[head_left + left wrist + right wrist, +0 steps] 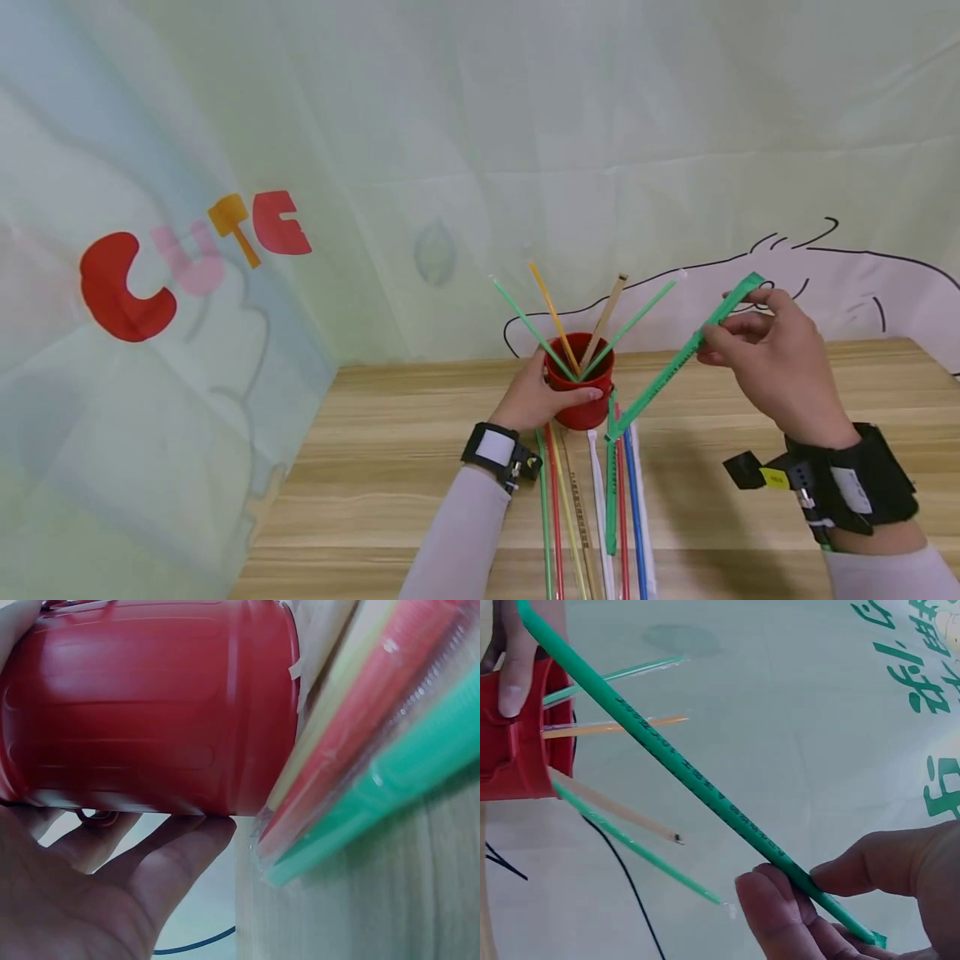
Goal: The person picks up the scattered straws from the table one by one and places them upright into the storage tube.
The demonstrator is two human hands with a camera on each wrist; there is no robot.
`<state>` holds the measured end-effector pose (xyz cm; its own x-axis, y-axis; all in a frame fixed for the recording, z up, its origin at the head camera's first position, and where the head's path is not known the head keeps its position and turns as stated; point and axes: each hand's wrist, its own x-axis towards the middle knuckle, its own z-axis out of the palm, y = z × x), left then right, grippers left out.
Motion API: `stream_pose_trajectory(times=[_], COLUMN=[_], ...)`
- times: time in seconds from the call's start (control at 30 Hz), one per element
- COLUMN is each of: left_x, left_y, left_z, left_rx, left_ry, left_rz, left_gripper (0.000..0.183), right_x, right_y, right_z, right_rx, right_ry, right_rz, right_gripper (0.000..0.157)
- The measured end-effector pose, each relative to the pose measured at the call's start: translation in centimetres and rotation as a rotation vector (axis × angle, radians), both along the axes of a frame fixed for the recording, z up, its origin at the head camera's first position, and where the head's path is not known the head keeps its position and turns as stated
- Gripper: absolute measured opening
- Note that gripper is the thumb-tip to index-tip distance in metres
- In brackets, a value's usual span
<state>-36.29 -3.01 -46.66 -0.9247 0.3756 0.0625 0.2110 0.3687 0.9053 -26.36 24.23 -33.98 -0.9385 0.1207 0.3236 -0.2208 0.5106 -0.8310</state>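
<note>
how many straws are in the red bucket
4: green straw leaning left, orange straw and brown straw between, another green straw leaning right; any short ones inside may be hidden.

Right hand [780, 362] raised, fingers [769, 904] pinching; left hand [528, 400] lower, gripping.

Softly lit in head view, faintly shadowed on the tabletop [375, 467] toward 4 o'clock; in left wrist view, glossy across the red bucket [150, 720] toward 10 o'clock.

Wood-grain worktop [360, 475] before me; wrapped straws [582, 517] lying on it side by side, left to right: green, red, yellow, brown, white, green, red, blue, white.
</note>
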Motion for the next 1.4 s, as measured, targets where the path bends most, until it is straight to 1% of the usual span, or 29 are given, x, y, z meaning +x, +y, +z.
stream_pose_trajectory(times=[0.13, 0.23, 0.33, 0.43, 0.57, 0.7, 0.83, 0.93, 1.17, 1.4], left_x=[-0.2, -0.2, -0.3, -0.4, -0.4, -0.3, -0.1, 0.0, 0.1, -0.1], left_y=[-0.1, -0.1, -0.1, -0.2, -0.2, -0.2, -0.2, -0.1, 0.0, 0.0], left_z=[-0.1, 0.0, 0.0, 0.0, 0.0, -0.1, -0.1, 0.0, 0.2, 0.0], left_rx=[0.003, 0.008, 0.031, 0.045, 0.038, 0.03, 0.01, 0.005, 0.003, 0.014], left_ry=[0.015, 0.023, 0.033, 0.046, 0.047, 0.042, 0.031, 0.02, 0.007, 0.021], left_rz=[-0.01, -0.018, -0.037, -0.051, -0.042, -0.036, -0.014, 0.001, 0.011, -0.005], left_gripper=[0.083, 0.081, 0.079, 0.076, 0.076, 0.078, 0.08, 0.082, 0.081, 0.082], right_x=[-0.2, -0.5, -1.0, -1.5, -2.3, -3.1, -3.6, -3.9, -4.4, -4.9], right_y=[-0.4, -0.9, -1.5, -2.5, -3.9, -5.2, -6.1, -6.4, -6.7, -6.9], right_z=[0.9, 1.3, 1.4, 1.1, 0.0, -1.6, -3.3, -4.2, -5.4, -6.3], right_rx=[-0.032, -0.054, -0.059, -0.037, 0.014, 0.054, 0.051, 0.041, 0.044, 0.082], right_ry=[0.081, 0.121, 0.137, 0.137, 0.133, 0.114, 0.063, 0.024, -0.037, -0.053], right_rz=[-0.03, -0.06, -0.081, -0.085, -0.064, -0.038, -0.016, -0.007, 0.003, -0.003], right_gripper=[0.047, 0.04, 0.037, 0.04, 0.045, 0.043, 0.042, 0.042, 0.039, 0.037])
